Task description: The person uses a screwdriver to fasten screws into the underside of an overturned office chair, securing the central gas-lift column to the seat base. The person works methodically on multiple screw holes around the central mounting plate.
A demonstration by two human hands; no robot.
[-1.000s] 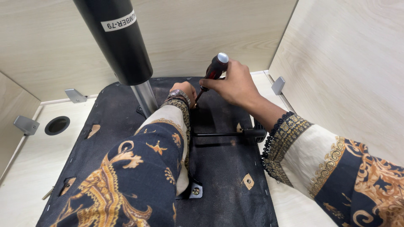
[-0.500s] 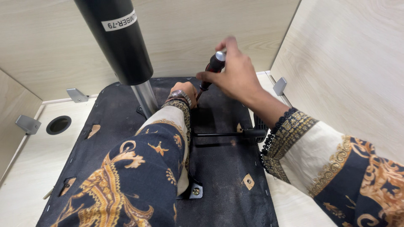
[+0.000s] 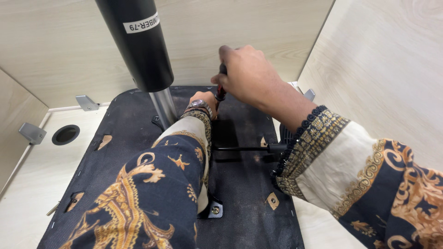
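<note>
The screwdriver (image 3: 220, 92), with a dark red and black handle, stood nearly upright at the far middle of the black fabric chair underside (image 3: 124, 152), its tip hidden behind the left hand. The right hand (image 3: 247, 74) was closed tightly around the top of the handle, fingers curled over it so only the lower part of the handle showed. The left hand (image 3: 205, 99), wearing a wristwatch (image 3: 199, 104), lay just beneath the screwdriver against the seat mechanism; most of it was hidden by the patterned sleeve, so I could not tell whether its fingers were closed or what they gripped. To the left of the hands rose the black gas-lift cylinder (image 3: 138, 44) with its silver piston (image 3: 165, 108). A thin black lever (image 3: 240, 148) ran across the right side of the seat base. The chair underside rested on a light wooden table (image 3: 37, 184), with a round cable hole (image 3: 65, 134) at the far left and grey metal brackets (image 3: 32, 132) near the surrounding panels.
</note>
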